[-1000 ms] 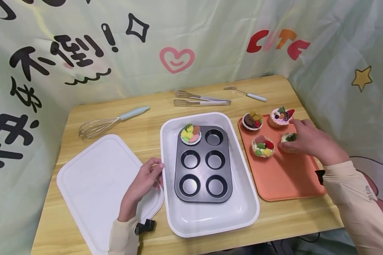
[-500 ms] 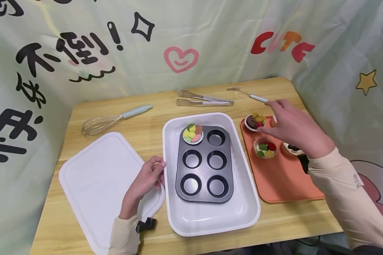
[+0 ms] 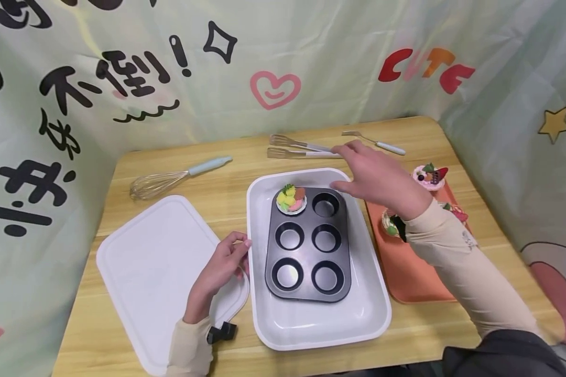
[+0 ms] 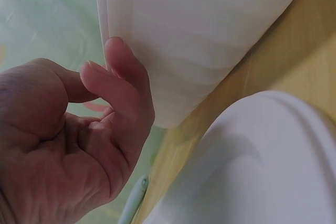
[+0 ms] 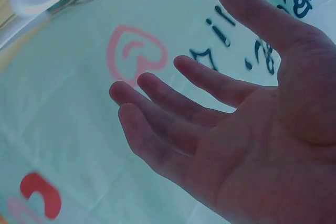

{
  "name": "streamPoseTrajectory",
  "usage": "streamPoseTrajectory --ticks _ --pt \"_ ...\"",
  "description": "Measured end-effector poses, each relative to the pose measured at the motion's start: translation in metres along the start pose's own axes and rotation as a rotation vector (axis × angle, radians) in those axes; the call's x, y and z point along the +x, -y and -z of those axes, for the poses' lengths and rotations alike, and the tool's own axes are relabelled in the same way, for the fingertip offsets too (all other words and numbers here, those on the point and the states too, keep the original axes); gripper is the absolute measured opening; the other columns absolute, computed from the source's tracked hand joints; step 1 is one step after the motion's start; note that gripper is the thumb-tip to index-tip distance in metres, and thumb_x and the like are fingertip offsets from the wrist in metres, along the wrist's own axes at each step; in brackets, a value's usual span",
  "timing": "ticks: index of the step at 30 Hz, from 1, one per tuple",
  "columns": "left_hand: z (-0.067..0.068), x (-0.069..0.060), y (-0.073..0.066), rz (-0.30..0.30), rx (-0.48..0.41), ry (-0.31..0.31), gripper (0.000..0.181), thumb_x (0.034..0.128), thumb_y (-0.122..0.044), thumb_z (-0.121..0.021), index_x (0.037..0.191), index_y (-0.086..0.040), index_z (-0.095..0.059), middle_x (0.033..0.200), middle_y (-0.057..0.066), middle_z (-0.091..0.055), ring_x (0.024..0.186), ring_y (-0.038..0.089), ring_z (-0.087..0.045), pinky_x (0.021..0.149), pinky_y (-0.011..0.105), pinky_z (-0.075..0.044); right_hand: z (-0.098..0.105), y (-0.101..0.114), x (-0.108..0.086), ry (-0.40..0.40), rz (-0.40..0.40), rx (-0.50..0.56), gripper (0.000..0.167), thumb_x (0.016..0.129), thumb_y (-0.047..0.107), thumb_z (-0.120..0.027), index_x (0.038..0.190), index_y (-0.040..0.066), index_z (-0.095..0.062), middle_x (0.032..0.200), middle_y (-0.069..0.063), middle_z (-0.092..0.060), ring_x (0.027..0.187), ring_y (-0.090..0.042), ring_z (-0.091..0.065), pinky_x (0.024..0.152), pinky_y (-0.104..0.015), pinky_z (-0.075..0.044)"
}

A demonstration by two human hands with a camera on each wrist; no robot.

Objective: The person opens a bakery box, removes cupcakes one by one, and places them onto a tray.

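My right hand [image 3: 382, 175] hovers over the back right rim of the white basin [image 3: 320, 327], fingers spread; the right wrist view shows nothing in the palm [image 5: 252, 150]. Below and left of it, a black muffin tin [image 3: 308, 246] lies in the basin. One toy tart [image 3: 291, 200] with yellow and pink topping fills its back left cup; the other cups are bare. With curled fingers, my left hand [image 3: 224, 262] holds the basin's left rim. On the orange tray [image 3: 412, 277] are a pink-topped tart [image 3: 429, 177] and other tarts partly hidden by my right arm.
Behind the basin lie tongs [image 3: 292, 153] and a fork [image 3: 374, 142]. A whisk [image 3: 179, 178] is at the back left. A white lid-like board [image 3: 155, 272] lies left of the basin. A printed curtain [image 3: 325, 94] hangs behind the table.
My right hand has let go of a tart on the orange tray and moved left, up to the basin's back right rim. My left hand stays at the left rim.
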State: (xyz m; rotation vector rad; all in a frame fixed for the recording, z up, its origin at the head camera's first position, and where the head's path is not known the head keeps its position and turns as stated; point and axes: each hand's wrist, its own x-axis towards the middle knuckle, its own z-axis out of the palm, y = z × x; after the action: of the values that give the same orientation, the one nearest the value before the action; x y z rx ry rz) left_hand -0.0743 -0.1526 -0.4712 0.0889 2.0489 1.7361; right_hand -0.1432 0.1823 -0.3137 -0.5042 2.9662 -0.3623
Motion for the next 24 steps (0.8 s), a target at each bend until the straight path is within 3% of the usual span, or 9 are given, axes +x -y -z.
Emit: streamPoseTrajectory --ticks 4,11,19,24 --pt "-0.001 0.001 0.002 -0.003 0.012 -0.003 0.024 0.1068 -0.019 -0.049 0.114 0.004 -0.048 0.066 0.022 -0.059 0.053 0.022 -0.059 0.042 0.025 -0.044 -0.008 0.014 0.013 0.041 0.034 0.012 0.074 0.087 0.033 -0.079 0.146 0.004 -0.045 0.142 -0.023 -0.047 0.112 -0.039 -0.059 0.09 -0.054 -0.052" --pt "-0.001 0.001 0.0 -0.016 0.023 0.0 0.025 0.1068 -0.018 -0.049 0.116 0.004 -0.047 0.064 0.012 -0.059 0.052 0.018 -0.059 0.042 0.025 -0.044 -0.023 0.031 0.034 0.084 0.1 -0.002 0.073 0.087 0.038 -0.078 0.144 0.003 -0.047 0.139 -0.021 -0.05 0.113 -0.038 -0.059 0.091 -0.052 -0.051" --pt "0.001 0.001 0.0 -0.013 0.029 -0.007 0.025 0.1067 -0.019 -0.049 0.117 0.004 -0.049 0.064 0.018 -0.06 0.053 0.024 -0.06 0.043 0.025 -0.045 -0.042 0.042 0.052 0.164 0.123 0.044 0.077 0.084 0.04 -0.08 0.144 0.005 -0.047 0.135 -0.018 -0.052 0.107 -0.032 -0.059 0.088 -0.048 -0.051" --pt "0.0 0.001 0.0 -0.018 0.025 -0.006 0.025 0.1066 -0.019 -0.049 0.117 0.004 -0.048 0.067 0.026 -0.06 0.053 0.025 -0.059 0.043 0.026 -0.045 -0.054 0.047 0.062 0.225 0.122 0.065 0.07 0.086 0.036 -0.078 0.143 0.008 -0.049 0.131 -0.016 -0.054 0.094 -0.027 -0.059 0.08 -0.044 -0.051"
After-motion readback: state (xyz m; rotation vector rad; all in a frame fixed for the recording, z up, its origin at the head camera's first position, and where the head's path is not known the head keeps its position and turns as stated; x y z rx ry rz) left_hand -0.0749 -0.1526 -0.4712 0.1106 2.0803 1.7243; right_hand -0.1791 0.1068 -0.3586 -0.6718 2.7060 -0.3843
